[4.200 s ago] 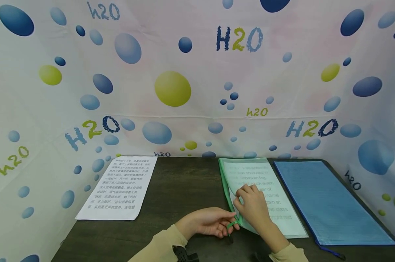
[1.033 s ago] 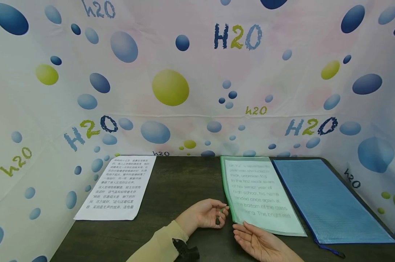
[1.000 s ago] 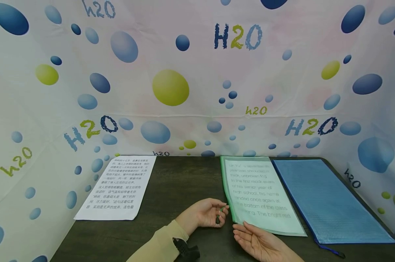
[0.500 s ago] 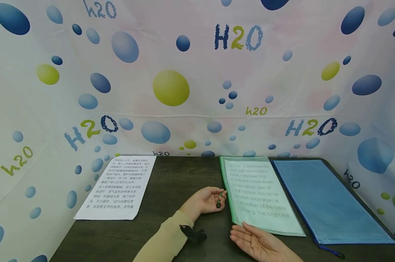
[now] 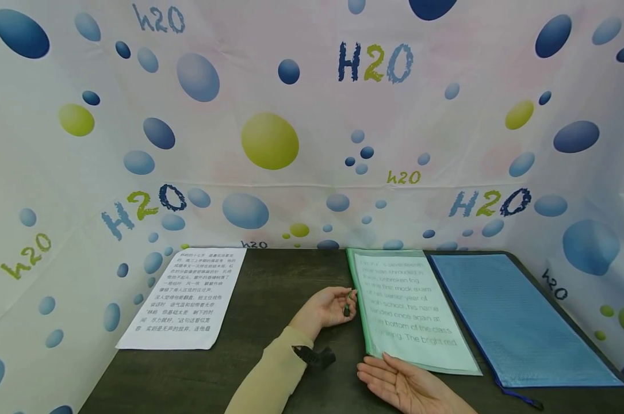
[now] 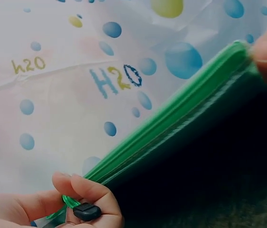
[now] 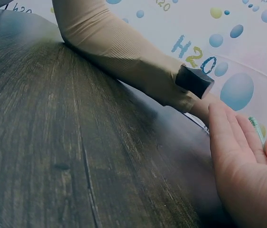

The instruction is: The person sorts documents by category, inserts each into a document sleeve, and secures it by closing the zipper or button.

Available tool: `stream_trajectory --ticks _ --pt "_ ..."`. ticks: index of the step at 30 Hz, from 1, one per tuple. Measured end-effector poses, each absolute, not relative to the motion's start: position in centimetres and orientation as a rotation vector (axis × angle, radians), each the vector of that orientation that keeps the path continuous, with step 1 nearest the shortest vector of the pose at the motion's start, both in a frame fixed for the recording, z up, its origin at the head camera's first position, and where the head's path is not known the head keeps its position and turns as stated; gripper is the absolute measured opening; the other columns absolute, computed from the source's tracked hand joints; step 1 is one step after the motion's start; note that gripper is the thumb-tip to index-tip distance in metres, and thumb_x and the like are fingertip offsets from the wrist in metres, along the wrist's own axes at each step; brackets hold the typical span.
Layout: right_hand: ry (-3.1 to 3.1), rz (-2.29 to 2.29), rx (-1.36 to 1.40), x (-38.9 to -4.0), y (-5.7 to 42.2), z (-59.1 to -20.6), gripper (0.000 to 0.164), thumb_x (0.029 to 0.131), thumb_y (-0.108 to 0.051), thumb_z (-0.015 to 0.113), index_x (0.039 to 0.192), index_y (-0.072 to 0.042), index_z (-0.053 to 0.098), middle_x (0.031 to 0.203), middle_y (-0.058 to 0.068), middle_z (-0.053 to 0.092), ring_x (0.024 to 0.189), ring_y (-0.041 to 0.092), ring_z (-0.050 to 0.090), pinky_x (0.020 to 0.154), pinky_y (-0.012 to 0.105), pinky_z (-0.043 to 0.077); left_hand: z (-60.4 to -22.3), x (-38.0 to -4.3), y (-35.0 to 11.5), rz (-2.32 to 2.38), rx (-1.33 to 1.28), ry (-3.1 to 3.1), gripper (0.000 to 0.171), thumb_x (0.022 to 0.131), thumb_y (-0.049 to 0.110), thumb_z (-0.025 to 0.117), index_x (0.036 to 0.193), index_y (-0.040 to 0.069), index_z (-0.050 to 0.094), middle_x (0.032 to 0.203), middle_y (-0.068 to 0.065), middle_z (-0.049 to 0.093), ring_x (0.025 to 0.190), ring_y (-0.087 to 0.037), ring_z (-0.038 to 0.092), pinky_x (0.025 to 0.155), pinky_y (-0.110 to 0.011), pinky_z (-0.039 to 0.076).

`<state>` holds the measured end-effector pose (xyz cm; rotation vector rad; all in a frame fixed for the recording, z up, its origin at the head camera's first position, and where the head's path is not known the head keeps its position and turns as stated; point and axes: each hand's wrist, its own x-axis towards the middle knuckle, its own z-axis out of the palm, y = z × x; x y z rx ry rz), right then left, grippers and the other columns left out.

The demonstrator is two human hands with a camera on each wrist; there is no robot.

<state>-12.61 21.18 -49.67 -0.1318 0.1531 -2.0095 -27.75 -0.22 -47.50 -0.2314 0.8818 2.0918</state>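
Observation:
A green zip pouch [image 5: 363,333] lies on the right half of the table, with a sheet printed in English [image 5: 410,305] showing through it. At its left edge my left hand [image 5: 332,307] pinches the zipper pull [image 6: 87,211], a green cord with a black end. My right hand [image 5: 405,384] is at the pouch's near left corner, palm turned up. In the right wrist view the green corner [image 7: 255,127] shows between its thumb and fingers. The left wrist view has the pouch's green zip edge [image 6: 171,114] running between both hands, the right thumb at its end.
A blue zip pouch [image 5: 524,322] lies to the right of the green one, its cord [image 5: 524,397] hanging towards me. At the left is a white sheet with Chinese print [image 5: 182,299]. A patterned cloth [image 5: 312,126] stands behind the dark wooden table [image 5: 270,322].
My right hand has gone from above the pouch to its near corner. My left hand, with the zipper pull, has slid away from me along the left edge. The printed sheet now lies flatter.

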Motion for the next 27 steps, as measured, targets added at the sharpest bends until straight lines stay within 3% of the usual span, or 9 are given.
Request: stream_trajectory --ticks 10,27 --pt "0.152 -2.002 -0.178 -12.7 21.2 -50.1 0.047 0.109 -0.027 0.028 0.149 -0.004 0.032 0.153 0.013 0.041 0.146 0.018 0.034 0.121 0.019 0.0 -47.5 -28.8 0.5 2.161 -0.318 0.88 0.015 0.104 0.013 0.043 0.105 0.005 0.056 0.085 0.001 0.059 0.068 -0.006 0.046 0.067 -0.02 0.041" --pt "0.167 -1.993 -0.168 -12.7 21.1 -49.9 0.046 0.109 -0.027 0.029 0.148 -0.004 0.037 0.152 0.013 0.042 0.146 0.019 0.035 0.122 0.02 -0.001 -47.5 -31.5 1.1 2.248 -0.418 0.903 0.022 0.103 0.012 0.044 0.12 0.0 0.052 0.093 -0.002 0.06 0.067 -0.008 0.047 0.068 -0.022 0.04"
